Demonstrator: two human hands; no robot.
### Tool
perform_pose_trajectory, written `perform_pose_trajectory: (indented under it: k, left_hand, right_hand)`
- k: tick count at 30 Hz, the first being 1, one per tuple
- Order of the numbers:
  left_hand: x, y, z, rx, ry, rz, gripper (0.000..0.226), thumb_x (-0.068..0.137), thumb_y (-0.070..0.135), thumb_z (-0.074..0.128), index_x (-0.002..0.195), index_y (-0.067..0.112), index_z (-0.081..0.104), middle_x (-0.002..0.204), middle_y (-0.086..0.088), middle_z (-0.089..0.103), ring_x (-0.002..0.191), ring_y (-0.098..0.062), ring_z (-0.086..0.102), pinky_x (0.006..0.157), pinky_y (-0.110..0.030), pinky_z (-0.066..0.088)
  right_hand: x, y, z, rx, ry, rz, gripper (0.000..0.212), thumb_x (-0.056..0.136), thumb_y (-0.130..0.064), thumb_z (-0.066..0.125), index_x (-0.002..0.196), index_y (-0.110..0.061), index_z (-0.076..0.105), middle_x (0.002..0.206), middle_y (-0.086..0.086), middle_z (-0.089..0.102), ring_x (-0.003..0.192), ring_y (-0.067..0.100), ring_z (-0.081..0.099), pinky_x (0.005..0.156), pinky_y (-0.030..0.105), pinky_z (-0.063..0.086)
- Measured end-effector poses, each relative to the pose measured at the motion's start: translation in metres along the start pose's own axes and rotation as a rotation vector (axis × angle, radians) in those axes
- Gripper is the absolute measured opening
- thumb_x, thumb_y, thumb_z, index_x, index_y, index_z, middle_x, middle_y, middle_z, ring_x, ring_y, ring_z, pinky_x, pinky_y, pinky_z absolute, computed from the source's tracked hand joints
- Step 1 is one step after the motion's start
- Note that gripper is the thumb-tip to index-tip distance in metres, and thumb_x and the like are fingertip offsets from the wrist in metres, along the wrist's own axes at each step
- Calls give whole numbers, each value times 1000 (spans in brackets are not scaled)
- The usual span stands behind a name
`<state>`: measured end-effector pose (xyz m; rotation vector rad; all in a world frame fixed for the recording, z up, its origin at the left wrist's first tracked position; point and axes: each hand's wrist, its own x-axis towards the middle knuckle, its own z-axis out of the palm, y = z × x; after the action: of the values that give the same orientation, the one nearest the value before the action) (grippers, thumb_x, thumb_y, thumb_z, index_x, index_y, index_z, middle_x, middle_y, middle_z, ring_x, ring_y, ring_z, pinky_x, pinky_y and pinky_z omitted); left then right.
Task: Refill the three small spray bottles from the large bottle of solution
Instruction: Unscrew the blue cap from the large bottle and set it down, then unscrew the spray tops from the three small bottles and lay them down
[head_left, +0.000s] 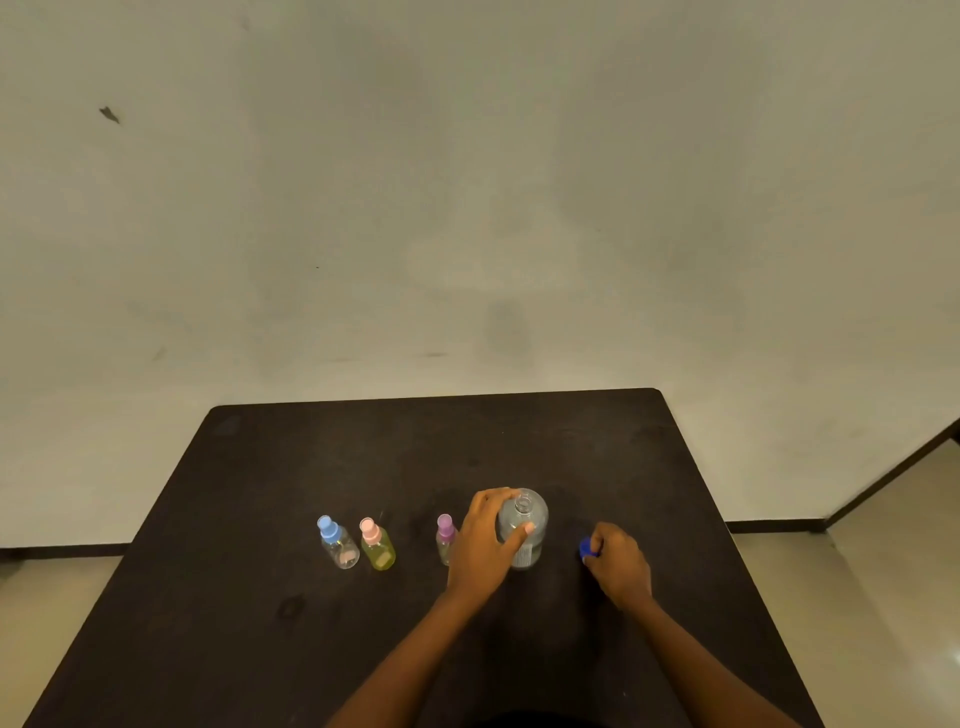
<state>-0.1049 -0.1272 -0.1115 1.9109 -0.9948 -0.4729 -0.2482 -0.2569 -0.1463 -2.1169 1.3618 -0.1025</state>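
I see a dark, matt counter (322, 649) with a faintly smudged, dull top. The large clear plastic bottle (530, 525) looks smooth and glossy, with a pale paper-like label low on its side. The small clear plastic spray bottle with a blue cap (337, 543), the yellowish one with a pink cap (377, 545) and the one with a purple cap (445, 538) look smooth too. The small blue cap (587, 549) seems opaque plastic. The pale wall (467, 182) reads matt and slightly blotchy.
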Motion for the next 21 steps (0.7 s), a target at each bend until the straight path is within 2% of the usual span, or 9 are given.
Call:
perform_pose_trajectory:
  k: [3, 5, 6, 10, 13, 16, 17, 19, 21]
  left_hand:
    - [-3, 6, 0, -70, -9, -26, 45, 85, 22, 65, 126, 13, 48, 129, -6, 50, 116, -9, 49, 104, -30, 42]
    - [-6, 12, 0, -126, -25, -51, 52, 85, 17, 65, 131, 11, 42, 134, -6, 47, 118, -7, 45, 101, -13, 37]
    - [-8, 15, -1, -120, -26, -54, 58, 83, 20, 67, 134, 14, 39, 136, -2, 44, 120, -5, 42, 100, -9, 34]
    - [-13, 12, -15, 141, 127, 39, 64, 77, 38, 65, 135, 27, 41, 141, 10, 37, 131, -6, 31, 110, -29, 26]
    - [-15, 0, -32, 272, 280, -31, 57, 78, 23, 69, 131, 25, 48, 141, 5, 40, 131, -15, 35, 104, -29, 27]
    - [-16, -16, -43, 178, 258, -164, 55, 79, 13, 69, 130, 14, 48, 137, -6, 45, 126, -21, 42, 101, -25, 30]
    - [-16, -19, -45, 114, 222, -203, 53, 82, 16, 67, 130, 12, 47, 135, -7, 46, 124, -20, 44, 99, -24, 32]
    - [-17, -21, -47, 21, 160, -270, 51, 85, 36, 58, 127, 9, 48, 123, -3, 51, 112, -14, 49, 92, -21, 34]
    - [-16, -26, -47, -13, 128, -326, 49, 82, 48, 50, 114, 11, 55, 106, 4, 56, 102, -11, 54, 85, -21, 37]
  right_hand:
    - [0, -2, 0, 0, -4, -30, 30, 79, -13, 68, 75, -26, 41, 99, -4, 48, 83, 9, 52, 70, 22, 43]
    - [2, -5, 0, 41, 27, -55, 29, 76, -10, 70, 83, -23, 45, 109, -1, 42, 90, 12, 50, 75, 26, 47]
    - [2, -7, -2, 63, 49, -71, 28, 75, -8, 70, 90, -20, 49, 113, 2, 40, 94, 15, 50, 79, 29, 49]
    - [3, -20, -12, 206, 114, -122, 36, 75, -3, 69, 107, -11, 55, 121, 7, 36, 105, 23, 51, 88, 36, 49]
    - [-3, -39, -23, 284, 191, -193, 35, 76, -3, 69, 107, -12, 56, 122, 5, 37, 107, 20, 50, 89, 35, 48]
    - [-12, -64, -34, 314, 265, -312, 31, 76, -1, 68, 103, -12, 58, 114, -3, 39, 103, 17, 51, 84, 30, 48]
    - [-15, -72, -36, 320, 271, -348, 29, 76, -1, 67, 102, -13, 59, 112, -6, 39, 101, 15, 50, 81, 26, 46]
    - [-21, -88, -39, 321, 278, -425, 25, 77, -2, 66, 98, -14, 59, 109, -8, 41, 99, 12, 49, 78, 20, 42]
    - [-25, -101, -39, 312, 274, -496, 22, 77, -1, 65, 96, -12, 61, 108, -7, 43, 100, 11, 48, 82, 20, 42]
